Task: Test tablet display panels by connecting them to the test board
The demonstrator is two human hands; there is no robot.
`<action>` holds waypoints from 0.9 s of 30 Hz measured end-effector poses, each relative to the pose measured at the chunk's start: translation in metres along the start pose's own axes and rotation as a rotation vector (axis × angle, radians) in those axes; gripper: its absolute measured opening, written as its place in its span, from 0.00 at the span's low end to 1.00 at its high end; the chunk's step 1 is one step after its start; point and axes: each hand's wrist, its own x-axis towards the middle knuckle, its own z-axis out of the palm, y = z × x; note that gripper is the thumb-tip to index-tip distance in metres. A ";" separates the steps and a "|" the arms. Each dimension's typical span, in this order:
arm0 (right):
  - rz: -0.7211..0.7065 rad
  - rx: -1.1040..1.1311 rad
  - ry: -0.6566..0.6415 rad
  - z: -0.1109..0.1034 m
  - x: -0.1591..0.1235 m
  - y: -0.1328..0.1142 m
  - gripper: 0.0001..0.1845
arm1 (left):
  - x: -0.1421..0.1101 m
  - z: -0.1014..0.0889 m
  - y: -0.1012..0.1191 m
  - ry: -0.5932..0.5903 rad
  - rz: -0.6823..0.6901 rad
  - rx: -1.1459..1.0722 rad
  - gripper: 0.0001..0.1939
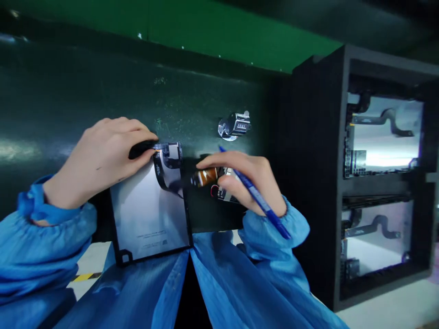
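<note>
A flat display panel (147, 214) with a silvery back and black frame lies at the bench's front edge, against the blue gown. My left hand (106, 155) is closed at its top edge, thumb and forefinger pinching by the small circuit strip (170, 153). A black flex cable (159, 173) curves down from there over the panel. My right hand (243, 176) is closed right of the panel, a blue pen (255, 196) lying slantwise through its fingers. At its fingertips is a shiny amber-brown piece (207, 176), its kind unclear. A small part with a red wire (221, 192) is partly hidden below that hand.
A metal tally counter (238, 124) on a round base stands on the dark bench (85, 87) beyond my right hand. To the right, a black foam rack (317, 183) holds more display panels (391, 141) with flex cables. A green wall (206, 32) runs behind.
</note>
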 end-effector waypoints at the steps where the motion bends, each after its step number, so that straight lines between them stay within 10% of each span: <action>1: 0.019 -0.042 0.047 -0.001 0.005 -0.003 0.17 | 0.002 0.005 -0.002 0.026 0.018 -0.014 0.18; 8: -0.108 -0.380 -0.199 0.052 0.029 -0.001 0.15 | -0.001 0.016 -0.005 0.188 0.140 -0.019 0.11; 14: -0.124 -0.679 -0.160 0.075 0.023 -0.007 0.12 | -0.003 0.016 -0.005 0.177 0.205 0.022 0.10; 27: 0.114 -0.763 -0.181 0.100 0.016 -0.040 0.11 | -0.004 0.012 0.003 -0.060 0.025 -0.087 0.22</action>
